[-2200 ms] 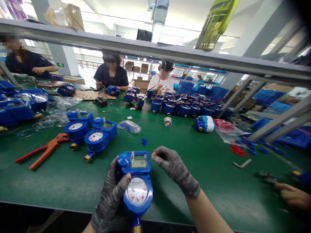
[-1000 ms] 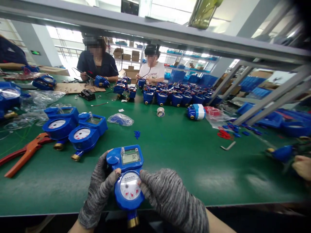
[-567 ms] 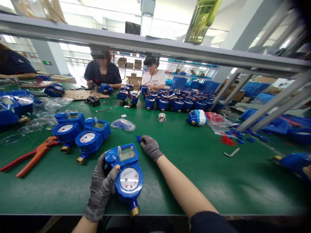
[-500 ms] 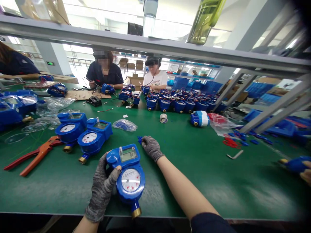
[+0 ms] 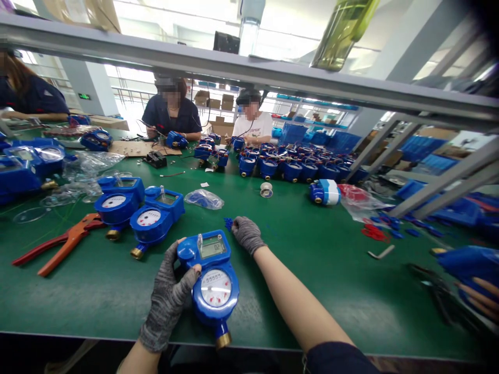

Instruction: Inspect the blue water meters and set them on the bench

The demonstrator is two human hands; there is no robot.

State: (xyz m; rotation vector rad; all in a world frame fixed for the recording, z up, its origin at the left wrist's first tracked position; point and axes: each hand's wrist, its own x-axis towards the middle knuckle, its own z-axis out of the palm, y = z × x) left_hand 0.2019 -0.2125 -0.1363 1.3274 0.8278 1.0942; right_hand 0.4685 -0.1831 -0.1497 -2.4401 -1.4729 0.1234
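My left hand [image 5: 169, 296], in a grey knitted fingerless glove, grips a blue water meter [image 5: 216, 288] by its upper left side. The meter has a round white dial, a small grey display and a brass threaded end pointing toward me. Beyond it, my right hand [image 5: 247, 234], gloved the same way, rests on the green table with its fingers curled at a little pile of small blue parts [image 5: 228, 223]. Whatever its fingertips pinch is hidden. To the left stand two similar meters [image 5: 157, 215] [image 5: 119, 202], with orange-handled cutting pliers [image 5: 70, 241] beside them.
A clear bag of blue parts [image 5: 205, 199] and a wire spool [image 5: 266, 189] lie ahead. Many blue meters [image 5: 292, 169] fill the far side, near two seated co-workers. At right are red rings [image 5: 375, 232], a bent metal key [image 5: 382, 253] and another person's hand [image 5: 481, 298] at a meter.
My hands keep nearly the same poses while the view shifts slightly. At the right edge, the other person's blue meter has come further into view, and a dark object now shows beside it.
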